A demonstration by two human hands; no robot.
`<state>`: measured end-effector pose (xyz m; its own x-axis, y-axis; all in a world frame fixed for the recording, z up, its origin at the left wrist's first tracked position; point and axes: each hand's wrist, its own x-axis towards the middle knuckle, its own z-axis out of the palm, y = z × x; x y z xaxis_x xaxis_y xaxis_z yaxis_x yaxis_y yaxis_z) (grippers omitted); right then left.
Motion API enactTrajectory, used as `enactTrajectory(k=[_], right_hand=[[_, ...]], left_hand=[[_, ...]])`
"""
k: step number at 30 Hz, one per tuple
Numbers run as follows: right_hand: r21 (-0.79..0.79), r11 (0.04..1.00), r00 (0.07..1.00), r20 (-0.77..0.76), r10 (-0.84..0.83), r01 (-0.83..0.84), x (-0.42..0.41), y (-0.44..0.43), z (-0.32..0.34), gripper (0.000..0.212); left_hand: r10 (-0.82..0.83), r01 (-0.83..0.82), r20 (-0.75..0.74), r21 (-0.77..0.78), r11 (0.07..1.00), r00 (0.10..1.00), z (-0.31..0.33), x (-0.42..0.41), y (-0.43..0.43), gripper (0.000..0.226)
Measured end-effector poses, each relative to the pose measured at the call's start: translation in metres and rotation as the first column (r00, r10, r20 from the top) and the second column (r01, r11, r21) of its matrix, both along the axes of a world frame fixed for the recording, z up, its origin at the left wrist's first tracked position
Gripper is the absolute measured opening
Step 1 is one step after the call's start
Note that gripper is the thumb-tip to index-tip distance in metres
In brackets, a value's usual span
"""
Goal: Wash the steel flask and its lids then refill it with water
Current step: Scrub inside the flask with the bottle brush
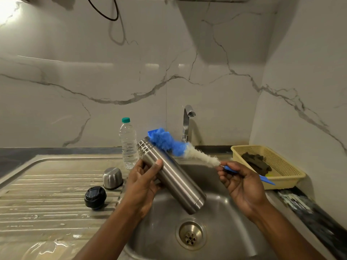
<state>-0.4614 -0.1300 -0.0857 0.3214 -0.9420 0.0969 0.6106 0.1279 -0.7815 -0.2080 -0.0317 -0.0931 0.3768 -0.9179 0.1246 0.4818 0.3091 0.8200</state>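
My left hand [143, 182] grips the steel flask [174, 177] around its upper body and holds it tilted over the sink [216, 209], open mouth up and away from me. My right hand [242, 182] pinches the blue handle of a bottle brush [180, 147]. The brush's blue and white bristles lie beside the flask's mouth, outside it. The steel cup lid [112, 178] stands upside down on the drainboard [47, 194]. The black stopper lid [95, 197] lies just in front of it.
A clear plastic water bottle [128, 145] with a green cap stands behind the flask. The tap [187, 122] rises at the back of the sink, with no water running. A yellow basket [270, 166] holding a dark scrubber sits at the right. The drainboard is wet.
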Motion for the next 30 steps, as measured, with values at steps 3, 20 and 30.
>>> enactTrajectory(k=[3, 20, 30], right_hand=[[-0.032, 0.999, 1.0, 0.0, -0.011, 0.011, 0.0, 0.003, 0.006, 0.02], [-0.119, 0.993, 0.999, -0.019, -0.03, 0.027, 0.003, 0.007, 0.007, 0.03], [-0.159, 0.987, 0.999, -0.036, -0.023, 0.017, 0.0, 0.007, 0.008, 0.021]], left_hand=[[-0.003, 0.002, 0.029, 0.009, 1.0, 1.0, 0.0, -0.002, 0.0, 0.047], [-0.018, 0.015, 0.053, 0.066, 0.998, 0.998, -0.002, -0.004, 0.0, 0.048], [-0.016, 0.008, 0.109, 0.075, 0.997, 0.994, -0.002, -0.004, 0.003, 0.05]])
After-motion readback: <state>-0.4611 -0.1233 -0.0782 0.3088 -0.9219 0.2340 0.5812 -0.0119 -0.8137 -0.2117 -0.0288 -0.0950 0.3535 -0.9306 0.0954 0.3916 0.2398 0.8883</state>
